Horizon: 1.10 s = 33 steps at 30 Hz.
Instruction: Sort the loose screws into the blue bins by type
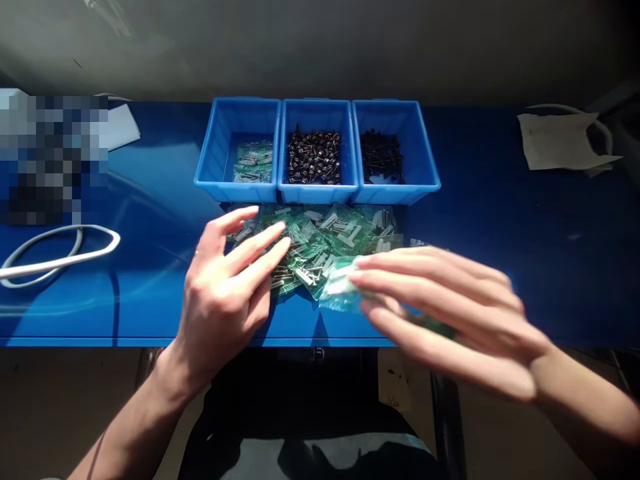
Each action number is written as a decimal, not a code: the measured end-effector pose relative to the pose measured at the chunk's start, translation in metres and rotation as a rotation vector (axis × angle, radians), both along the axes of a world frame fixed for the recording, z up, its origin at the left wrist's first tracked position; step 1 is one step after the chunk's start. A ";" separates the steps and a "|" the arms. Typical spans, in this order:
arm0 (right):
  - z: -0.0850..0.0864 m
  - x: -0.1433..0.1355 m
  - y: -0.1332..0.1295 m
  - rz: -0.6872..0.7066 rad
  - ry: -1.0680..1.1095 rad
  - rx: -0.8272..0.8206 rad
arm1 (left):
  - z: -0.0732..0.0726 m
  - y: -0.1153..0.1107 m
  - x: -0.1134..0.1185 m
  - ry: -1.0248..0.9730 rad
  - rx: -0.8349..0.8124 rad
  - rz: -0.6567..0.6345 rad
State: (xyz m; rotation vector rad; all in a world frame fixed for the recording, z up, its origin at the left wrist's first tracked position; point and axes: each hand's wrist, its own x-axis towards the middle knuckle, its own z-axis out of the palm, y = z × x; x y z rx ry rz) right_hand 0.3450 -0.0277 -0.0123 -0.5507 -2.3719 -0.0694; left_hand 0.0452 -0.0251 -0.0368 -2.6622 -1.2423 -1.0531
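Note:
A pile of small clear-green plastic packets [313,233] with metal screws and white pieces inside lies on the blue table. Over its left side is my left hand [227,283], fingers spread and tips at the packets; whether they press on them I cannot tell. Fingers of my right hand [450,300], slightly blurred, close on one bright packet [336,288] at the pile's front right. Its white contents show through the film, while my fingers cover its right end.
Behind the pile stand three blue bins: the left bin [213,157] contains similar packets, the middle bin [317,195] dark shiny screws, the right bin [423,163] black screws. A white cable [65,263] loops at left. Brownish paper [557,141] lies at far right.

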 end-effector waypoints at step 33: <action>-0.024 -0.009 -0.013 0.042 -0.313 0.107 | -0.023 -0.070 -0.010 0.073 -0.006 -0.213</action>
